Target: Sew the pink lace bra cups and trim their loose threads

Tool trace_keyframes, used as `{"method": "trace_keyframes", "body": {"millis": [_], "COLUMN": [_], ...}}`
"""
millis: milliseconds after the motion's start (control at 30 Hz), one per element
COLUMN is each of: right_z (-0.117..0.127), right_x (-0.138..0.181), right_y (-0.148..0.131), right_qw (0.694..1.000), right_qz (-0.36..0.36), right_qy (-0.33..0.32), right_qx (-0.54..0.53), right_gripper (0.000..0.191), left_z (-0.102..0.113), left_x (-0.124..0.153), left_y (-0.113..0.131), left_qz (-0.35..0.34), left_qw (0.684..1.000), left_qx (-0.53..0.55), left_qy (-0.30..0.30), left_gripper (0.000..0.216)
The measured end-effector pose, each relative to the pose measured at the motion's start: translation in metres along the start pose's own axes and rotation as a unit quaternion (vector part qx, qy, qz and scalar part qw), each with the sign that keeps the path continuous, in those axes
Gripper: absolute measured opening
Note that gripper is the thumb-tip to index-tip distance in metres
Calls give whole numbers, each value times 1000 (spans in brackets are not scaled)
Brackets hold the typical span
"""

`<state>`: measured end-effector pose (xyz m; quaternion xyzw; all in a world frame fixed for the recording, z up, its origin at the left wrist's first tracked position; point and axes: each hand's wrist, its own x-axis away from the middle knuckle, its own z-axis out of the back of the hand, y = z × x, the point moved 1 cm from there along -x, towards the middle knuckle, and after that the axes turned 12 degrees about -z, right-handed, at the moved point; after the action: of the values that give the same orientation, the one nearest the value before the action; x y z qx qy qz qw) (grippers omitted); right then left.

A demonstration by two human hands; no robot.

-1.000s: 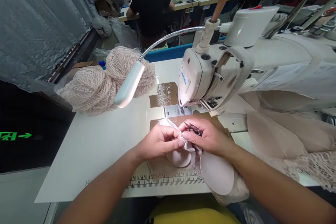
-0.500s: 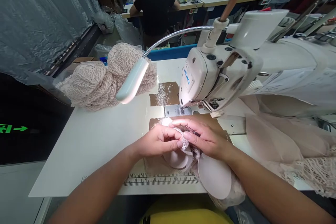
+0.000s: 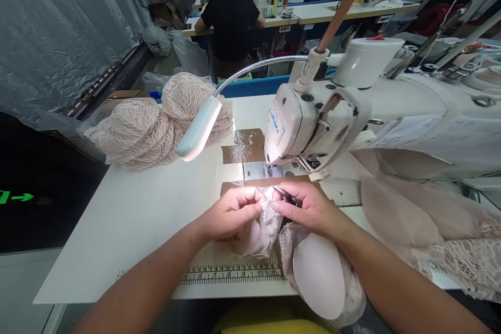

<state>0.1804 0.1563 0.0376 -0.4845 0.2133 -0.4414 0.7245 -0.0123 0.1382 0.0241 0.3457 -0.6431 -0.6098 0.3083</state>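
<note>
Sewing machine (image 3: 291, 120) is standing just beyond the lace bra (image 3: 268, 232), whose left part is now lying lace-up after turning, baring its edge for handling. Far left, a plastic bag (image 3: 190, 55) is sagging, contents unclear. The left hand (image 3: 233, 214) is pinching lace, the right hand (image 3: 309, 207) touching it while holding thread snips (image 3: 288, 198).

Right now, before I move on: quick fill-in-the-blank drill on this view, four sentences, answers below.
1. The dark snips are in the ____, while the left hand pinches the garment.
2. Blue lettering on the near sewing machine reads ____.
3. In the picture, the lace heap lies to the ____ of that machine.
4. The exit arrow glows ____.

Missing words: right hand; JUKI; left; green.
</note>
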Motion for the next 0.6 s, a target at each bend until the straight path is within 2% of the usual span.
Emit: {"method": "trace_keyframes", "body": {"millis": [133, 267, 600], "right_z": [-2, -3, -5], "right_x": [1, 2, 2], "right_y": [1, 1, 8], "right_qw": [999, 999, 996], "right_qz": [-10, -3, -14], "right_qy": [31, 44, 82], "right_qx": [3, -14, -21], "right_gripper": [22, 22, 29], "left_z": [-3, -5, -1], "left_x": [-3, -5, -5], "left_y": [0, -4, -7], "left_qz": [-21, -13, -8], "left_qw": [999, 997, 999], "left_qx": [34, 70, 21], "left_qy": [-2, 9, 49], "left_gripper": [18, 26, 24]}}
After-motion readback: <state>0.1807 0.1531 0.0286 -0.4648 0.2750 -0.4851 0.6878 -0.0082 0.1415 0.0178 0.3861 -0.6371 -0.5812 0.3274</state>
